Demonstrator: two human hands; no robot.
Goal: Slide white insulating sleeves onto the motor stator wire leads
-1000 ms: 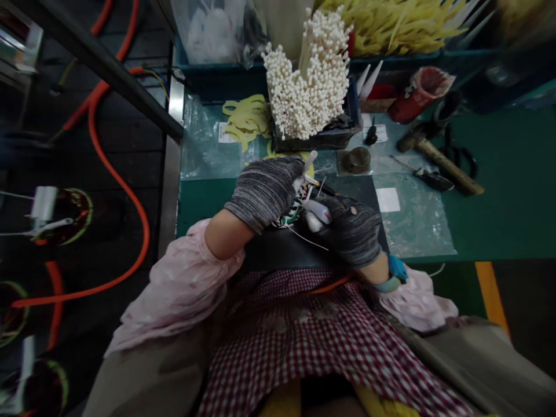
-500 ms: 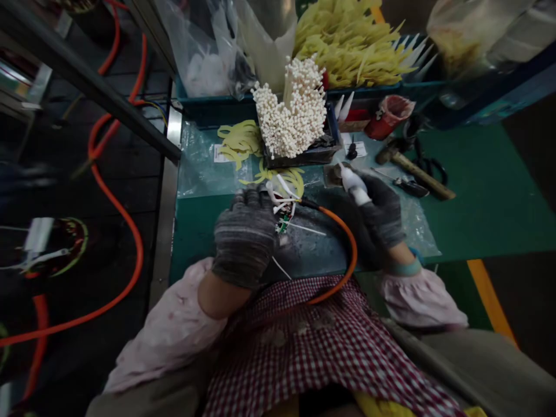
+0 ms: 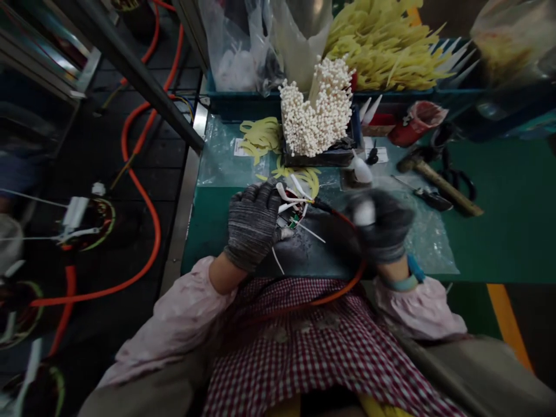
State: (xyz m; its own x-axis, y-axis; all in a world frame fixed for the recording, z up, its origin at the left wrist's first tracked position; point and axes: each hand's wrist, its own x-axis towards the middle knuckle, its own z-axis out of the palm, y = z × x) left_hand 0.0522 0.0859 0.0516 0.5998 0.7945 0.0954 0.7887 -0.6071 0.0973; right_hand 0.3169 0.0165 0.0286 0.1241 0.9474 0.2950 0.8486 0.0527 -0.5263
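Observation:
My left hand (image 3: 252, 223), in a grey knit glove, presses down with curled fingers on a wound coil part (image 3: 292, 219) with green and white windings and white sleeved leads. An orange cable (image 3: 347, 272) runs from that part across the dark mat toward my lap. My right hand (image 3: 382, 225), in a dark glove, is smeared by motion and closed around a white tube-like tool (image 3: 364, 213). A second white tip (image 3: 361, 169) shows just beyond it.
A black box packed with white sticks (image 3: 319, 110) stands at the back, with yellow strips (image 3: 382, 43) in a blue bin behind. A hammer (image 3: 438, 179), scissors (image 3: 458, 174) and a red cup (image 3: 414, 121) lie right. Orange hose (image 3: 143, 191) loops over the floor left.
My right hand has pulled back from the bench's rear toward me with the white tool. The left hand stays on the coil part. The view has shifted slightly.

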